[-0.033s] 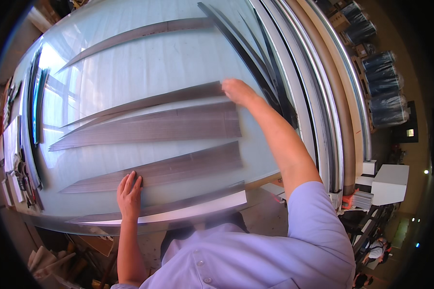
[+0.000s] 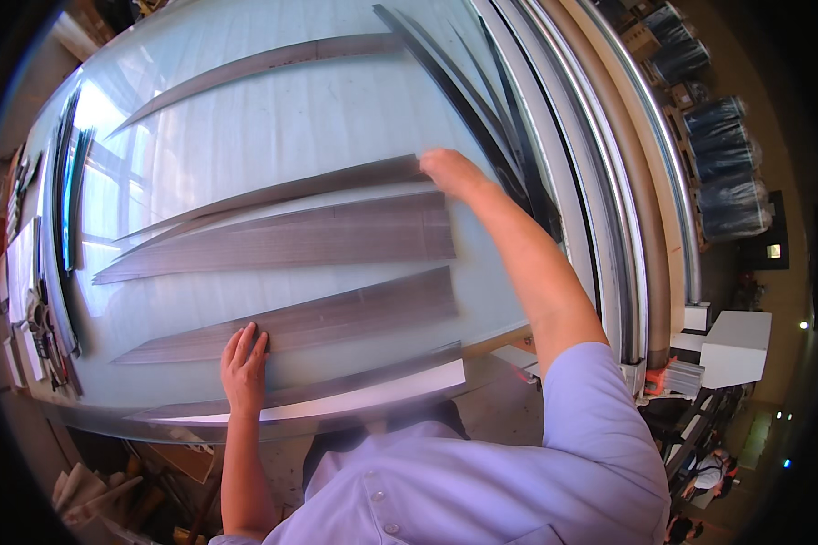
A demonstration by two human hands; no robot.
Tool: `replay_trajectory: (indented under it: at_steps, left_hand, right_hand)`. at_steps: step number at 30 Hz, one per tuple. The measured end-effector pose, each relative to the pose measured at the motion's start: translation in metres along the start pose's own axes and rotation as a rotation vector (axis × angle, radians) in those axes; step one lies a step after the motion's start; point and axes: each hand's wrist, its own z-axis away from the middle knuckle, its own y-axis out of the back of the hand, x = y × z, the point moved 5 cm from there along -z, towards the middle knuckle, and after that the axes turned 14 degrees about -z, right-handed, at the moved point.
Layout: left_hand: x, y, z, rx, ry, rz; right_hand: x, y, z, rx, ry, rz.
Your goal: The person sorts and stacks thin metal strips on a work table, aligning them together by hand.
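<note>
Several thin grey-brown sheet strips, each tapering to the left, lie across a pale, glossy tabletop (image 2: 354, 118). At the right end of a narrow strip (image 2: 336, 181), my right hand (image 2: 448, 173) is closed, fingers pinched on the strip's corner. My left hand (image 2: 244, 356) rests with fingers apart on the left part of a wider strip (image 2: 373, 307) nearer to me. Between the two lies a broad layered strip (image 2: 309, 234), which neither hand touches. Closest to my body is a narrow strip with a white band (image 2: 373, 392) along it.
Another curved strip (image 2: 264, 65) lies at the far side. Long black strips (image 2: 454, 100) stretch along the right, beside metal rails (image 2: 609, 173). Blue and dark lengths (image 2: 71, 200) and tools (image 2: 41, 331) line the left edge. Wrapped dark rolls (image 2: 732, 173) and a white box (image 2: 736, 348) stand beyond.
</note>
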Motion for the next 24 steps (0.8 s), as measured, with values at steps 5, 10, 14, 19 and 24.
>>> replay_trajectory:
  at_steps: [5,10,14,19,24]
  left_hand:
    - [0.0,0.001,0.0,0.007,0.007,0.005]
    - [0.002,0.005,-0.001,0.0,0.003,0.012]
    - [0.003,0.005,0.0,-0.002,0.001,0.013]
    - [0.003,0.005,0.001,-0.008,-0.008,0.011]
    - [0.004,0.007,0.001,-0.07,-0.057,0.012]
  right_hand:
    - [0.002,0.009,-0.009,0.006,-0.126,-0.006]
    - [-0.01,0.03,-0.022,-0.078,-0.11,0.107]
    - [-0.021,0.051,-0.03,-0.175,-0.077,0.26]
    - [-0.041,0.091,-0.036,-0.07,-0.087,0.277]
    - [-0.102,0.156,-0.006,0.593,0.103,0.05]
